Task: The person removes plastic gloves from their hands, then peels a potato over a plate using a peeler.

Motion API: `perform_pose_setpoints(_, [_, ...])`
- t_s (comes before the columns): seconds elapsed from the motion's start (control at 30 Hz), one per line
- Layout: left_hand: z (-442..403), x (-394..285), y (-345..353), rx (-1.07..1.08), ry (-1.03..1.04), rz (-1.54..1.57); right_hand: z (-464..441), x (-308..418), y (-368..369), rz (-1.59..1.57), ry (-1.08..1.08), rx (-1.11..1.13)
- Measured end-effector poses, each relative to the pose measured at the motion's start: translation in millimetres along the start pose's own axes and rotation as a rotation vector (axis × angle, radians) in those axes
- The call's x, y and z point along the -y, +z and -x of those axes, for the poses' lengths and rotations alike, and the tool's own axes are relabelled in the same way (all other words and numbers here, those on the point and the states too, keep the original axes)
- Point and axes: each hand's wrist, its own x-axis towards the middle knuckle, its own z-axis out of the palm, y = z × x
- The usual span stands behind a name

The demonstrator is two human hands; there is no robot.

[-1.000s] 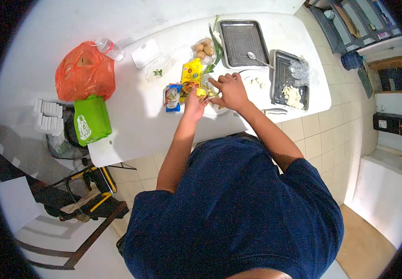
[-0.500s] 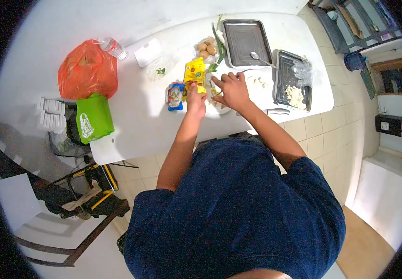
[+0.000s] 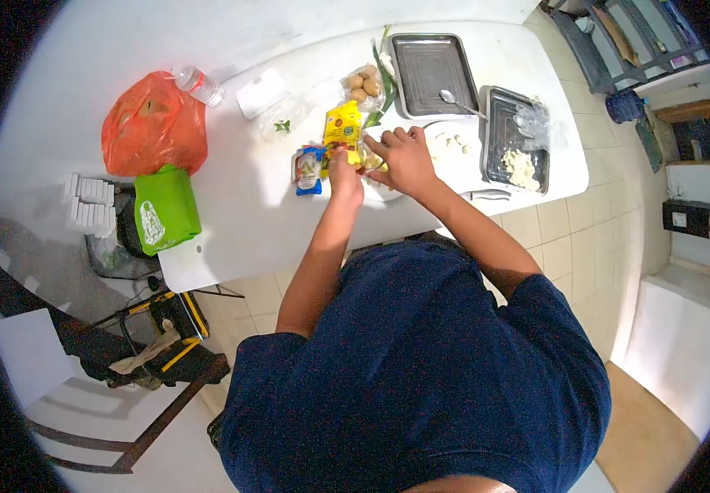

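My left hand (image 3: 345,175) is closed on a small yellow item at the lower end of a yellow packet (image 3: 342,125). Just to its right, my right hand (image 3: 405,163) is bent over a white plate (image 3: 384,194), its fingers curled toward the left hand; what they hold, if anything, is too small to tell. The hands nearly meet. A blue and white packet (image 3: 308,171) lies left of the left hand. Right of the right hand is a white surface with small pale pieces (image 3: 454,143), and a knife handle (image 3: 491,195) lies near the table edge.
A dark tray (image 3: 431,74) holds a spoon (image 3: 459,103). A second tray (image 3: 493,123) has pale crumbled food (image 3: 520,169) and clear plastic. Bagged brown eggs (image 3: 362,85), green leaves (image 3: 388,82), a red bag (image 3: 154,123), a bottle (image 3: 199,85) and a green bag (image 3: 165,210) stand farther left.
The view shifts slightly. My right hand has moved a little left, and both hands' fingers have shifted slightly around the small yellow item and the plate.
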Motion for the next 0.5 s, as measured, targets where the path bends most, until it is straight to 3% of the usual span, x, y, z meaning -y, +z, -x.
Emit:
perform_pose_setpoints(0.23, [1.8, -11.1, -3.1, 0.004, -0.087, 0.288, 3.5, -20.2, 6.8, -0.120, 0.129, -0.008])
perform_pose_setpoints(0.37, [-5.5, -12.5, -11.7, 0.057, -0.150, 0.419, 7.8, -18.0, 5.2, -0.069, 0.085, -0.074])
perform_pose_setpoints(0.5, [7.5, -20.7, -0.8, 0.006, -0.175, 0.362, 6.0, -9.1, 4.7, 0.014, 0.033, -0.065])
